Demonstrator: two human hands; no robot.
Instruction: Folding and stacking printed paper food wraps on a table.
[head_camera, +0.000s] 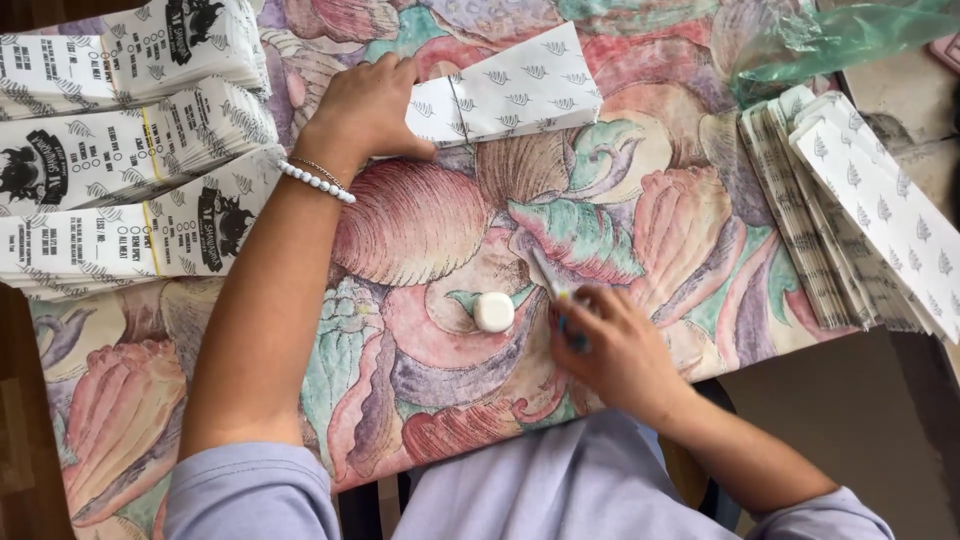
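Observation:
My left hand (368, 108) rests on the left end of a white paper bag (520, 85) with a small leaf pattern, which lies flat on the shell-patterned tablecloth (420, 230). My right hand (615, 345) is closed around a thin pen-like stick (548, 275) that points up and to the left. A small white cap-shaped piece (493, 311) sits on the cloth just left of my right hand. A white bead bracelet (315, 180) circles my left wrist.
Stacks of printed white paper bags (130, 150) lie at the far left. A fanned pile of leaf-patterned bags (850, 200) lies at the right. A green plastic bag (830, 40) is at the top right. The table edge runs along the bottom.

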